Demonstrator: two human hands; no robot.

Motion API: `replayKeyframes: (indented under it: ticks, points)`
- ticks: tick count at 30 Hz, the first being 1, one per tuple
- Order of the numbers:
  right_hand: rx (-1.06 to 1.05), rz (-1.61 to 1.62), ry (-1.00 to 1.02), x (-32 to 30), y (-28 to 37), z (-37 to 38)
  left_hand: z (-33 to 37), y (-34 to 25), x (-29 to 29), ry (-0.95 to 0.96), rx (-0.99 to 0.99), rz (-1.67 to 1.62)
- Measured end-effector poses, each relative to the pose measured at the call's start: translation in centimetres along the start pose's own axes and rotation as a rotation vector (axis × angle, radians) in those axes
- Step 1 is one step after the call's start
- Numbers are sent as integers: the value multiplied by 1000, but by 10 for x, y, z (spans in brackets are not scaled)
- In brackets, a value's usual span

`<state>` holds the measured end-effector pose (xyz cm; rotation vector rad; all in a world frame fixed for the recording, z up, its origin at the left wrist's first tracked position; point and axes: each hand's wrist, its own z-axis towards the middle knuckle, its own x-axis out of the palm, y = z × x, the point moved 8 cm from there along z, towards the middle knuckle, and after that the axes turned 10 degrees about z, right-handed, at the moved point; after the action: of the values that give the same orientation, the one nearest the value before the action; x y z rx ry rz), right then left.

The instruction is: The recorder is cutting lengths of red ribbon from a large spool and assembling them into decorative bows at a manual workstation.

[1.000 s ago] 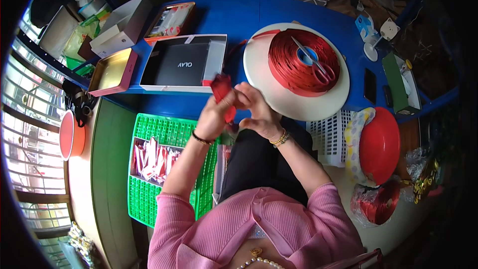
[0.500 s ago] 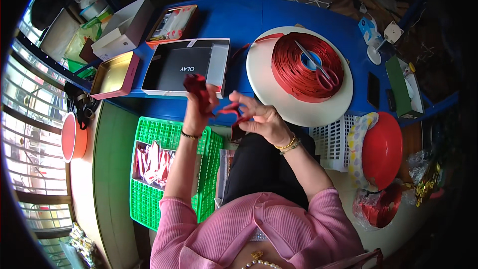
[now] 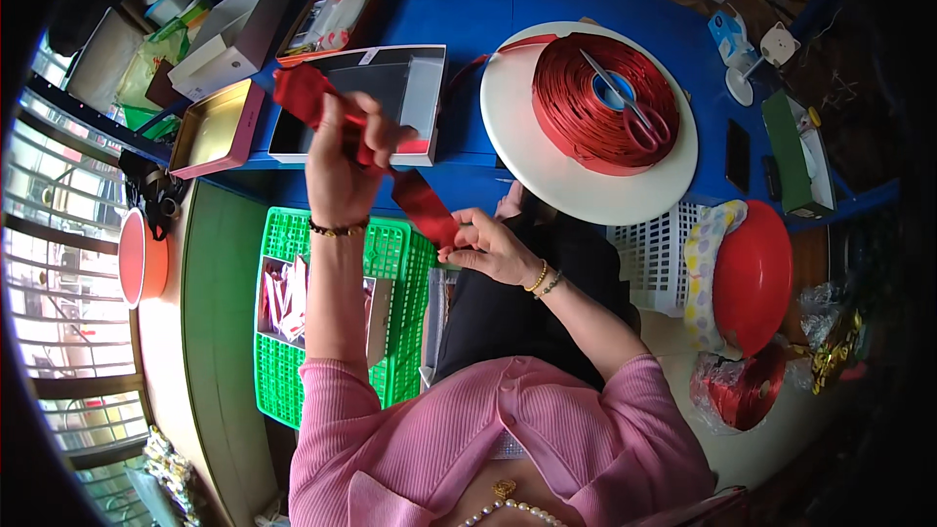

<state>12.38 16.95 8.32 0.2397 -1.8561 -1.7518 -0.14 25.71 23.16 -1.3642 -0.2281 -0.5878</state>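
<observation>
A dark red ribbon (image 3: pixel 423 207) runs between my two hands above my lap. My left hand (image 3: pixel 344 151), raised over the front edge of the black-lined box (image 3: pixel 388 90), is closed round a bunched part of it, whose loops (image 3: pixel 305 94) stick out past the fingers to the upper left. Lower and to the right, my right hand (image 3: pixel 491 249) pinches the ribbon's other stretch between thumb and fingers. A big roll of red ribbon (image 3: pixel 566 98) lies on a round white board (image 3: pixel 517 151) on the table, with scissors (image 3: pixel 639 122) resting on top.
The blue table (image 3: pixel 459 10) carries a gold-lined tray (image 3: pixel 217 137), a white box (image 3: pixel 229 39), a phone (image 3: pixel 737 156) and a green box (image 3: pixel 793 161). Below its edge stand a green basket (image 3: pixel 400 322) with ribbon strips (image 3: pixel 284 298), a white basket (image 3: pixel 659 263) and a red basin (image 3: pixel 756 278).
My left hand has moved up and left with the bunched ribbon. My right hand has dropped slightly, and the ribbon now stretches straighter between the hands. The view has shifted a little.
</observation>
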Motion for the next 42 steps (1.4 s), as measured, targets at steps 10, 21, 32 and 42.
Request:
replayKeyframes:
  ticks: [10,21,32,42]
  points:
    - [-441,293,15,-16,114,10,-21,70,-19,92,-69,221]
    - [-111,201,68,-2,33,12,-15,56,10,-1,-147,-10]
    - [-136,322,63,-14,77,-17,-8,72,-70,-209,-87,72]
    - [-190,433,-263,-55,61,26,-54,126,22,46,-365,402]
